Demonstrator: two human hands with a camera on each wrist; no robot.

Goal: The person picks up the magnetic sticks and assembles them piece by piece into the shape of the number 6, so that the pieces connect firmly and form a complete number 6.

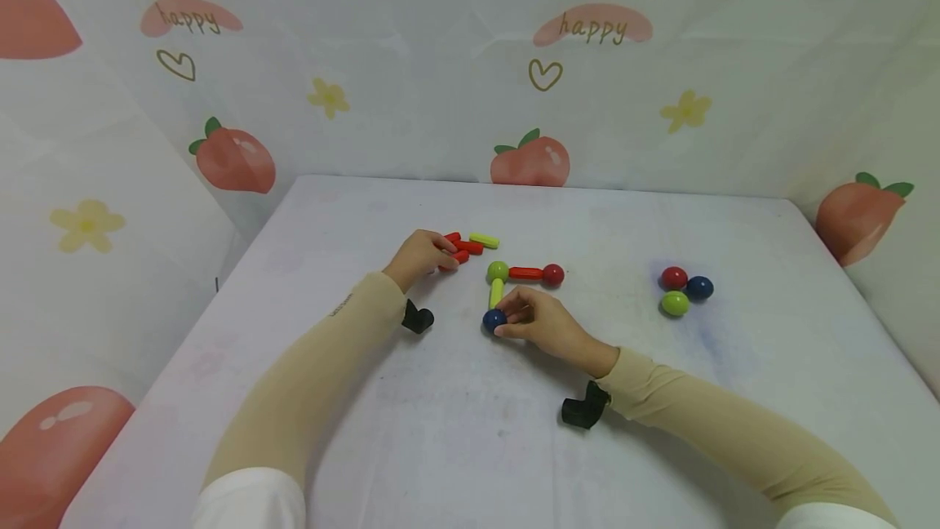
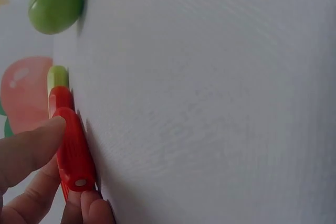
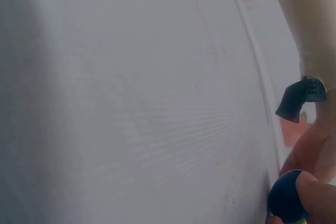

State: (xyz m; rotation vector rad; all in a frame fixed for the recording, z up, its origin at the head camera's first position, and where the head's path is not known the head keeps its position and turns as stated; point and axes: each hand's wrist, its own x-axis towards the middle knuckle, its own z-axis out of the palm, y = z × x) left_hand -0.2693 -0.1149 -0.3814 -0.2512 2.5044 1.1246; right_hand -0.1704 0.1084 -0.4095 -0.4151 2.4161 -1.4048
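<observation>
My left hand point(image 1: 422, 258) is at a small group of red rods at the back of the table, its thumb and fingers pinching one red rod point(image 2: 76, 150) with a silvery dot on its end. Just beyond lies a loose yellow-green rod point(image 1: 484, 241). With thumb and fingertips my right hand point(image 1: 547, 323) holds a dark blue ball point(image 1: 494, 320). That ball sits at the near end of another yellow-green rod point(image 1: 496, 294), which reaches back to a green ball point(image 1: 498, 271). From there a red connecting rod point(image 1: 525, 273) runs right to a red ball point(image 1: 553, 274).
On the right of the white-covered table point(image 1: 441, 447) a loose red ball point(image 1: 673, 277), a loose blue ball point(image 1: 700, 288) and a loose green ball point(image 1: 675, 303) lie together. A patterned cloth point(image 1: 426, 104) hangs behind the table. Black wrist-worn devices project below both wrists.
</observation>
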